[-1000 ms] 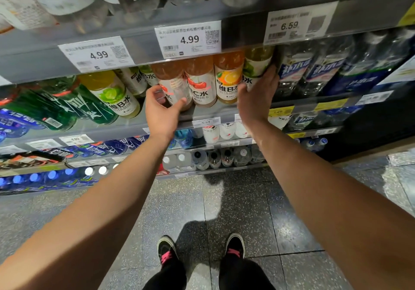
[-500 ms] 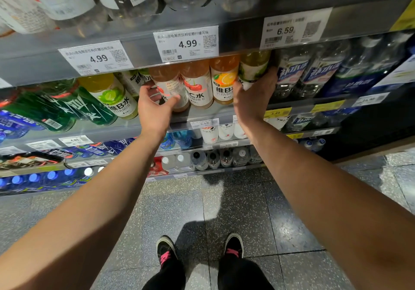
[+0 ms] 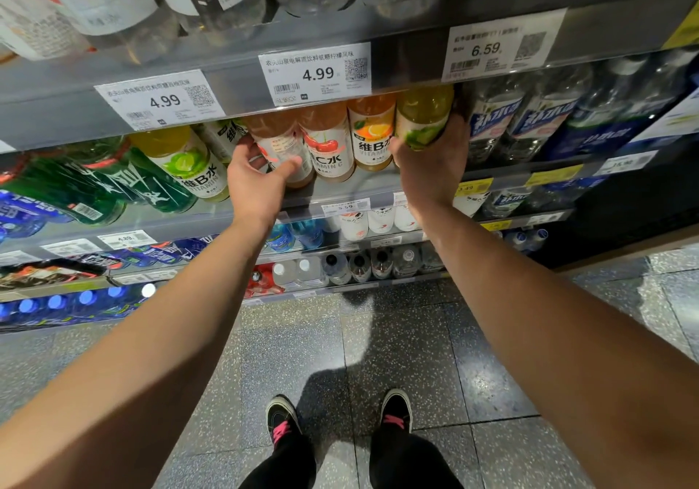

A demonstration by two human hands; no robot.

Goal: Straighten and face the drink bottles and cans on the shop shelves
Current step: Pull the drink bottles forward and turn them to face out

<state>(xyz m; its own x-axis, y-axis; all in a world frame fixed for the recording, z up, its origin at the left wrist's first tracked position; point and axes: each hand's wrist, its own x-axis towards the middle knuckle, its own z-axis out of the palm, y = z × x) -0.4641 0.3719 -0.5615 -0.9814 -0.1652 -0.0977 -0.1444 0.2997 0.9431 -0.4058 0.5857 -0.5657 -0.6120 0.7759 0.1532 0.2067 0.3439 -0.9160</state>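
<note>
Four vitamin-drink bottles stand side by side at centre frame, under the 4.99 price tag (image 3: 317, 73). The left hand (image 3: 255, 182) curls round the peach bottle (image 3: 281, 146), label turned aside. The right hand (image 3: 431, 163) grips the lime bottle (image 3: 423, 117). Between them, touching, stand the cherry bottle (image 3: 328, 144) and orange bottle (image 3: 372, 135), labels forward. A bare shelf lip (image 3: 340, 189) runs just below them.

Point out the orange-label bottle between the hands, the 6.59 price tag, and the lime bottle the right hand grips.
orange-label bottle (image 3: 372, 136): head view, on its front label.
6.59 price tag (image 3: 491, 49): head view, on the printed price.
lime bottle (image 3: 423, 125): head view, on its body above the right hand (image 3: 431, 170).
</note>
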